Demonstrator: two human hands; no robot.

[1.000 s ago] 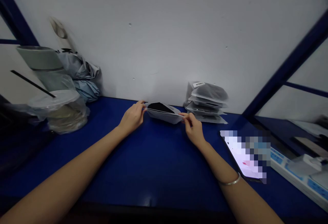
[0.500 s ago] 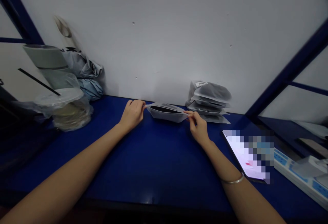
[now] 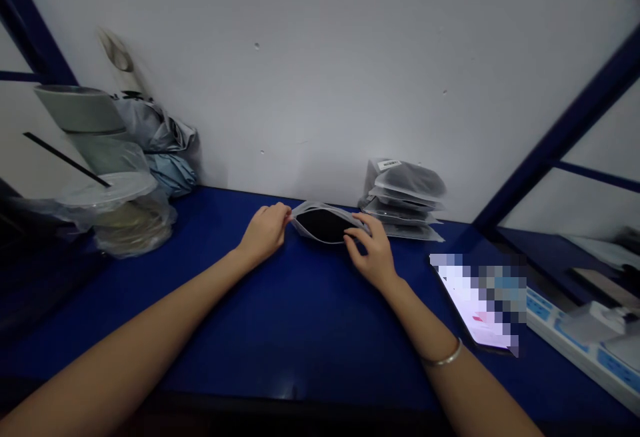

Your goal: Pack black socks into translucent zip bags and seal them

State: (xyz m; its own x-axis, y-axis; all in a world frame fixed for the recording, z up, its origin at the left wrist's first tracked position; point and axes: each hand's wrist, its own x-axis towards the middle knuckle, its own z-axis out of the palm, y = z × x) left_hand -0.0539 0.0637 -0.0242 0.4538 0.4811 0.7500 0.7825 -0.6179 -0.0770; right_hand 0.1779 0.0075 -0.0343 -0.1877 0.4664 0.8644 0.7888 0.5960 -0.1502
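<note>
A frosted plastic bag [image 3: 306, 208] sits upright at the back of the blue table, its mouth gaping toward me. Something black [image 3: 323, 225] fills the view inside it. My left hand [image 3: 265, 229] is closed, pinching the bag's left corner between thumb and fingers. At the right end of the mouth is my right hand [image 3: 373, 250], with its fingers apart, touching the rim and partly over the opening. Just behind that hand stands a stack of similar frosted bags [image 3: 407, 190] with dark contents and a white barcode label on top.
A lit phone [image 3: 463, 300], partly pixelated, lies right of my right forearm beside a white-and-blue power strip [image 3: 545, 317]. On the left are a lidded drink cup [image 3: 125, 190] with a black straw, a pale green cylinder [image 3: 83, 114] and a folded umbrella [image 3: 173, 174]. A white wall [image 3: 320, 77] closes off the back.
The bag's mouth has widened from a narrow slit to a broad opening. My right hand has left its pinch on the right corner and moved left over the rim, fingers spreading.
</note>
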